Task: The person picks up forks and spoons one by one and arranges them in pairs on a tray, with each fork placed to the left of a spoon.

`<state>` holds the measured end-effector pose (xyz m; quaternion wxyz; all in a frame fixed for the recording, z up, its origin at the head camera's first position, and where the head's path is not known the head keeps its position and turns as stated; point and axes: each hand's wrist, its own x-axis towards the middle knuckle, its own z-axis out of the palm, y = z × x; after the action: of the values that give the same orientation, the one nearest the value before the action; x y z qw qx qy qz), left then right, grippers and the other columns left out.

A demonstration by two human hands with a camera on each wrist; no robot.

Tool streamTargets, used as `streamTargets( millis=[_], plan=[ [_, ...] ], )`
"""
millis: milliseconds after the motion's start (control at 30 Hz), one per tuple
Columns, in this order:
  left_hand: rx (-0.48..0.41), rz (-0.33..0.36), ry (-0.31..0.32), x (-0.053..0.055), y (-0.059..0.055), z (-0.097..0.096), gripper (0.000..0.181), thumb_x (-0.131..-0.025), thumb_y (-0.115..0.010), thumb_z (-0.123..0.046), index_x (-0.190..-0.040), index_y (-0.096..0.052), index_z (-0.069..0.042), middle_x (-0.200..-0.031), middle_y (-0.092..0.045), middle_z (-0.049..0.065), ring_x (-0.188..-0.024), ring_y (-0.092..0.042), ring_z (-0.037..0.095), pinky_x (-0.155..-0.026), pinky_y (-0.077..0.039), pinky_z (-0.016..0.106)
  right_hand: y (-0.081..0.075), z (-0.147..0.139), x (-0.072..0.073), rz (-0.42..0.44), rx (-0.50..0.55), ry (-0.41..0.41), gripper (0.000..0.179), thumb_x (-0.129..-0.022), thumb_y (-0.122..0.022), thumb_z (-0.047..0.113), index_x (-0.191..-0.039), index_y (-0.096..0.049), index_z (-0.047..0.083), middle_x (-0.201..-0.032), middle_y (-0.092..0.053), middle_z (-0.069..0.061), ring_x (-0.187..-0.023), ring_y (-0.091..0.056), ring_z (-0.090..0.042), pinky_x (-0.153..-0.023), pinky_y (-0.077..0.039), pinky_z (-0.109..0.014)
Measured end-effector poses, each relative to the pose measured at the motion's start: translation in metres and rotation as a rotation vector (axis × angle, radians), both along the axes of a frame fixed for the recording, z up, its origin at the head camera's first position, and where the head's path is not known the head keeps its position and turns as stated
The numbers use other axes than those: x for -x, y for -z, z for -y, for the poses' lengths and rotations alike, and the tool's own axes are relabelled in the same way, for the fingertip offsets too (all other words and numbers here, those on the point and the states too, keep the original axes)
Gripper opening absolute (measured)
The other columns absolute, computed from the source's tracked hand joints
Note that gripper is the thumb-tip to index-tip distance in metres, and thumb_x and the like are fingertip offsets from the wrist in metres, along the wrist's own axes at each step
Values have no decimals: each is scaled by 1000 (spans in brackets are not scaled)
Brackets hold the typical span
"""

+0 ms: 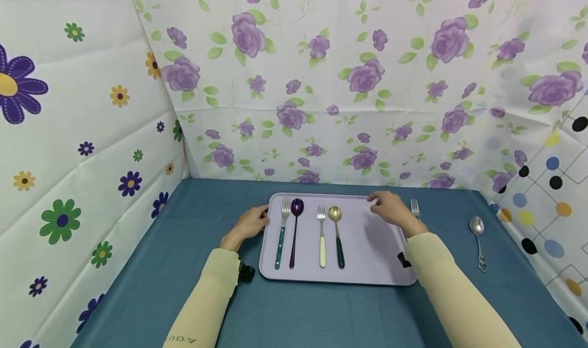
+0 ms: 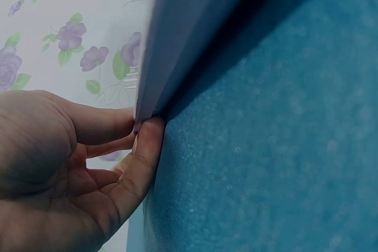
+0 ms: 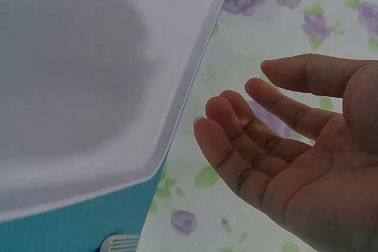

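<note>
A pale lilac tray lies on the blue-green cloth. My left hand pinches its left edge; in the left wrist view, the thumb is on the rim and a finger reaches under the tray edge. On the tray, from left to right, lie a fork with a green handle, a purple spoon, a fork with a cream handle and a gold spoon with a green handle. Over the tray's right part hovers my right hand, its fingers loosely bent and holding nothing.
Just right of the tray lies another fork, mostly hidden by my right arm. Farther right is a silver spoon with an ornate handle. Floral sheets stand as walls behind the table and at its sides.
</note>
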<state>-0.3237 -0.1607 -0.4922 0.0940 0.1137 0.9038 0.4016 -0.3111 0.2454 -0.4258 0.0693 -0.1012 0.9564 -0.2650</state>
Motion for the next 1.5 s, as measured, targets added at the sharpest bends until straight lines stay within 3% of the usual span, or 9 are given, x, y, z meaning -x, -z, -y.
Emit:
streamTargets(
  millis=[267, 467, 667, 933, 1200, 1400, 1500],
  plan=[
    [1, -3, 5, -1, 0, 1, 50, -106, -53, -3, -153, -43, 10, -105, -63, 14, -96, -69, 25, -82, -58, 40, 5, -18, 2, -23, 30, 83, 49, -97, -58, 5, -143, -51, -11, -116, -62, -32, -90, -63, -35, -73, -54, -45],
    [-1, -1, 7, -2, -2, 1, 50, -106, -53, -4, -154, -43, 9, -107, -64, 14, -98, -70, 26, -83, -59, 41, 10, -33, -1, -18, 19, 103, 48, -97, -57, 5, -142, -51, -13, -117, -59, -36, -88, -64, -37, -70, -54, -44],
    [-10, 7, 7, -3, -2, 2, 50, -107, -53, -3, -154, -42, 10, -107, -63, 14, -99, -69, 27, -84, -59, 41, 7, -49, -5, -27, -15, 114, 45, -100, -57, 7, -140, -53, -14, -115, -54, -35, -95, -57, -40, -75, -50, -49],
    [4, 1, -4, -2, -2, 1, 50, -106, -54, -4, -154, -43, 9, -107, -64, 14, -98, -70, 26, -84, -59, 41, 7, -71, -7, -1, -32, 128, 45, -101, -58, 7, -139, -53, -16, -123, -56, -41, -108, -59, -51, -81, -52, -57],
    [-8, 8, -8, -2, -4, -1, 50, -106, -55, -4, -154, -43, 8, -106, -63, 14, -98, -70, 26, -84, -59, 41, 21, -95, -9, 12, -56, 147, 43, -98, -56, 5, -134, -54, -19, -108, -61, -33, -92, -60, -41, -74, -51, -50],
    [-12, 13, -9, -4, -6, -1, 50, -106, -55, -4, -153, -44, 8, -105, -62, 13, -98, -69, 26, -83, -59, 41, 24, -102, -12, 60, -48, 175, 45, -101, -52, 7, -138, -51, -18, -123, -57, -41, -101, -61, -46, -73, -51, -48],
    [-15, 11, -5, -5, -6, -1, 50, -106, -55, -3, -153, -44, 9, -104, -62, 13, -97, -69, 26, -82, -59, 40, 27, -105, -12, 61, -68, 196, 47, -101, -53, 7, -139, -50, -19, -133, -50, -44, -112, -56, -54, -82, -51, -56]
  ],
)
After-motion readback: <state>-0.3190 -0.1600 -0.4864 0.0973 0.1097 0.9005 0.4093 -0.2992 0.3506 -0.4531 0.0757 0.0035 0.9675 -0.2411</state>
